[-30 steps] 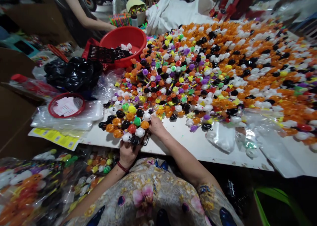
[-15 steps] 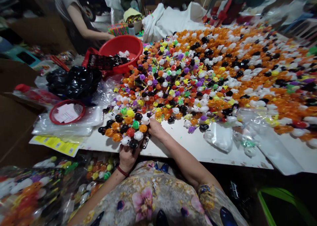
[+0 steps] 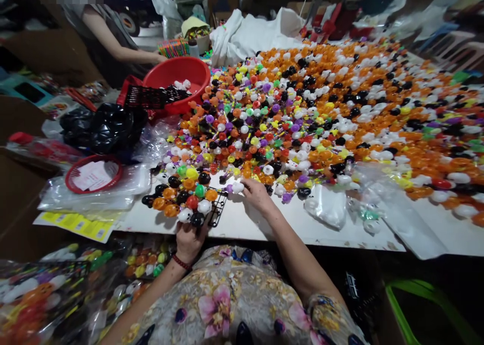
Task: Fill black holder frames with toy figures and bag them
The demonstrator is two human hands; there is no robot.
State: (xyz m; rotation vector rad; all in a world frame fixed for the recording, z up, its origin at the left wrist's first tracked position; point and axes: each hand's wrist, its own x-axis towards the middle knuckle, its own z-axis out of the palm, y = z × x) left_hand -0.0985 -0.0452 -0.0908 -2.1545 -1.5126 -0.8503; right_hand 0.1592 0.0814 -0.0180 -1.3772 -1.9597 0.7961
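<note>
My left hand (image 3: 191, 239) grips the near side of a black plastic rack (image 3: 218, 209), its fingers partly hidden underneath. Several round-headed toys (image 3: 192, 202) in orange, black, white, green and red fill most of the rack, while its right end shows a bare grid. To the right of that end, my right hand (image 3: 257, 196) pinches a white-headed toy (image 3: 237, 188) with a purple part on its left side. The toy is just above or on the white table (image 3: 242, 216); I cannot tell which. Right behind this hand begins a large heap of similar toys (image 3: 260, 123).
At the back left stands a red basin (image 3: 204, 78) with black racks (image 3: 145, 97) across its rim. A co-worker's arm (image 3: 124, 53) reaches behind it. Left of me lie a black bag (image 3: 113, 126), a red basket (image 3: 120, 176) and clear bags (image 3: 86, 199). Packed toys (image 3: 34, 294) sit below.
My right hand has moved right, away from the rack, with the white-headed toy in its fingers. More of the rack's bare right end shows. My left hand keeps its hold.
</note>
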